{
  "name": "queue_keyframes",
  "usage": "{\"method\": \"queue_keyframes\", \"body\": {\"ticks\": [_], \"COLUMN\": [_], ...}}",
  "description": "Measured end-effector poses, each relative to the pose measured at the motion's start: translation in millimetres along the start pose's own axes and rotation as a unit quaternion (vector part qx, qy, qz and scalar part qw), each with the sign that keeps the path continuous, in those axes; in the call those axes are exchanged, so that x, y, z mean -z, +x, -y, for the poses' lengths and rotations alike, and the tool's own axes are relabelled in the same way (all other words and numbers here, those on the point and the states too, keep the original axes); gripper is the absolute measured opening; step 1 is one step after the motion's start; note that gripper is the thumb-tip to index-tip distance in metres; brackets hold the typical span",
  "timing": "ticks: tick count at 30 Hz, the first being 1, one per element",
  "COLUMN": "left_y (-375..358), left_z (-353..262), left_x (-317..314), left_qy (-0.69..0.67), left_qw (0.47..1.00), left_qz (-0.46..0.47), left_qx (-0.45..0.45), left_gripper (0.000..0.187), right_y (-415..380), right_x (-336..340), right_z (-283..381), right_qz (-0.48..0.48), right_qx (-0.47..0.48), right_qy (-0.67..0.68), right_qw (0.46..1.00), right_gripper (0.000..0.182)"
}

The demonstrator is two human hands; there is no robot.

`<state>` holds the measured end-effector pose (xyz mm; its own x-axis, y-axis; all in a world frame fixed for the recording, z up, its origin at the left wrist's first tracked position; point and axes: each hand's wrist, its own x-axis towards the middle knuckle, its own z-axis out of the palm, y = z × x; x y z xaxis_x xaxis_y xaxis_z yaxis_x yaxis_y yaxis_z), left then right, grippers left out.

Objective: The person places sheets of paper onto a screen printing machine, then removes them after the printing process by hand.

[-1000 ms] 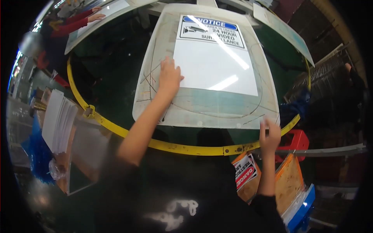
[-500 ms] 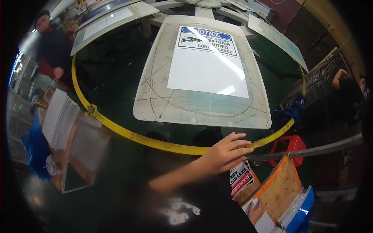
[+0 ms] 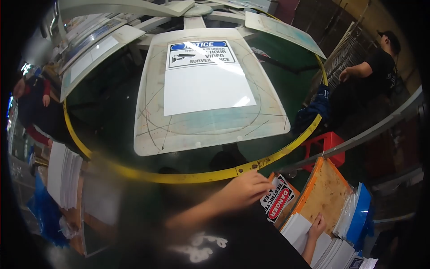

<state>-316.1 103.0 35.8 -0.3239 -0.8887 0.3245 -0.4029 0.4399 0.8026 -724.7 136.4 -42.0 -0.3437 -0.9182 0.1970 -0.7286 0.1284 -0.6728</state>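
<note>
My left hand (image 3: pixel 249 190) reaches across my body, fingers curled together, beside a sign reading DANGER RESTRICTED AREA (image 3: pixel 279 201); whether anything is between the fingers is hidden. At the lower right, my right hand (image 3: pixel 317 226) is closed at the edge of a white sheet (image 3: pixel 296 226) on top of a stack of white sheets (image 3: pixel 333 253). In front of me, a white sheet printed NOTICE, 24 HOUR VIDEO SURVEILLANCE (image 3: pixel 206 85), lies flat on a stained pale platen (image 3: pixel 201 134).
A yellow curved rail (image 3: pixel 201 176) rings the platens. Behind the stack stands an orange-edged board (image 3: pixel 324 193), near a red plastic stand (image 3: pixel 329 145). White sheets (image 3: pixel 65 175) stand at left. One person (image 3: pixel 376 71) is at right, another (image 3: pixel 33 101) at left.
My left hand has gone from spread fingers to curled ones and dropped slightly. My right hand has shifted right in view, with more of the white stack showing. The view has turned.
</note>
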Motion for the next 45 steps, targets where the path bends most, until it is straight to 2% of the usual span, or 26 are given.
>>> {"method": "queue_keyframes", "body": {"ticks": [1, 4, 7, 10, 11, 14, 17, 18, 19, 20, 22, 23, 25, 27, 29, 30, 31, 33, 34, 36, 38, 40, 41, 43, 44, 45], "left_y": [-0.7, 0.2, 7.0, -1.5, -2.2, -10.9, -16.6, -16.4, -16.6, -17.9, -17.1, -15.8, -18.8, -20.1, -21.3, -24.2, -28.8, -35.8, -34.3, -26.7, -21.9, -19.0, -20.7, -17.2, -16.2, -15.3], "left_z": [-3.2, -6.7, -22.7, -28.3, -30.0, -18.5, -5.6, -3.7, -4.4, -3.1, -1.7, -3.9, 1.9, 9.4, 20.6, 24.8, 37.0, 49.6, 55.2, 58.2, 68.9, 91.4, 104.6, 112.7, 124.8, 135.9], "left_x": [-4.0, -30.8, -34.1, -53.2, -57.0, -75.4, -75.7, -70.6, -65.9, -57.0, -29.8, -20.0, -6.7, 3.7, 12.3, 20.1, 15.5, 19.4, 25.0, 42.6, 73.0, 107.6, 122.4, 154.7, 171.8, 185.4], "left_qy": [-0.019, -0.040, -0.107, -0.178, -0.142, -0.222, -0.216, -0.202, -0.189, -0.196, -0.211, -0.203, -0.212, -0.307, -0.417, -0.430, -0.463, -0.450, -0.442, -0.356, -0.184, 0.059, 0.139, 0.190, 0.184, 0.177], "left_qw": [1.000, 0.995, 0.976, 0.977, 0.983, 0.964, 0.976, 0.979, 0.977, 0.973, 0.956, 0.949, 0.932, 0.900, 0.838, 0.822, 0.813, 0.812, 0.811, 0.822, 0.875, 0.918, 0.917, 0.910, 0.926, 0.925], "left_qz": [0.024, 0.093, 0.190, 0.106, 0.087, 0.144, 0.014, -0.030, -0.101, -0.093, -0.075, -0.094, -0.138, -0.200, -0.231, -0.216, -0.264, -0.313, -0.341, -0.401, -0.397, -0.370, -0.344, -0.270, -0.245, -0.237], "left_qx": [0.008, 0.014, 0.027, -0.041, -0.071, -0.001, 0.007, 0.004, 0.018, 0.075, 0.191, 0.224, 0.260, 0.235, 0.265, 0.305, 0.237, 0.198, 0.177, 0.192, 0.207, 0.132, 0.145, 0.250, 0.218, 0.237], "left_gripper": [0.023, 0.029, 0.049, 0.055, 0.055, 0.052, 0.044, 0.042, 0.033, 0.030, 0.027, 0.026, 0.027, 0.026, 0.027, 0.027, 0.026, 0.029, 0.031, 0.034, 0.034, 0.037, 0.040, 0.052, 0.055, 0.061], "right_y": [7.8, 33.4, 55.0, 62.5, 61.6, 60.8, 68.1, 68.3, 71.0, 74.1, 83.4, 87.3, 94.0, 106.1, 106.3, 108.0, 115.2, 139.0, 143.3, 150.9, 174.8, 194.9, 203.6, 216.8, 219.5, 220.0], "right_x": [3.4, 18.3, 15.8, 2.0, -3.0, -23.1, -43.1, -42.1, -40.1, -39.0, -32.5, -31.8, -26.3, -25.2, -31.9, -36.6, -43.1, -61.0, -73.9, -104.7, -140.2, -169.8, -184.5, -213.6, -229.2, -245.0], "right_z": [13.0, 78.0, 163.4, 245.2, 271.5, 325.9, 348.3, 350.3, 353.6, 354.2, 329.2, 311.6, 273.9, 213.0, 209.8, 207.8, 198.5, 177.2, 182.6, 194.5, 196.8, 218.6, 232.5, 259.4, 273.6, 289.0], "right_qz": [-0.008, -0.003, -0.021, 0.004, 0.003, 0.004, -0.002, 0.029, -0.021, -0.071, -0.128, -0.143, -0.135, -0.061, 0.016, 0.057, 0.079, 0.129, 0.114, 0.087, 0.100, 0.130, 0.138, 0.156, 0.147, 0.137], "right_qx": [0.063, 0.147, 0.213, 0.285, 0.326, 0.403, 0.486, 0.477, 0.499, 0.518, 0.400, 0.309, 0.140, 0.075, 0.032, 0.009, 0.013, 0.022, 0.044, 0.088, 0.170, 0.202, 0.215, 0.237, 0.253, 0.269], "right_qy": [-0.049, -0.204, -0.189, -0.122, -0.115, -0.073, 0.002, 0.011, 0.005, -0.002, -0.086, -0.093, -0.092, -0.050, 0.022, 0.057, 0.089, 0.151, 0.177, 0.230, 0.197, 0.211, 0.197, 0.167, 0.137, 0.109], "right_qw": [0.997, 0.968, 0.958, 0.951, 0.938, 0.912, 0.874, 0.878, 0.866, 0.852, 0.903, 0.936, 0.977, 0.994, 0.999, 0.997, 0.993, 0.980, 0.977, 0.965, 0.960, 0.947, 0.947, 0.944, 0.946, 0.947], "right_gripper": [0.034, 0.034, 0.030, 0.029, 0.030, 0.035, 0.034, 0.040, 0.051, 0.066, 0.084, 0.088, 0.082, 0.078, 0.067, 0.062, 0.061, 0.058, 0.056, 0.051, 0.053, 0.054, 0.055, 0.057, 0.058, 0.060]}}
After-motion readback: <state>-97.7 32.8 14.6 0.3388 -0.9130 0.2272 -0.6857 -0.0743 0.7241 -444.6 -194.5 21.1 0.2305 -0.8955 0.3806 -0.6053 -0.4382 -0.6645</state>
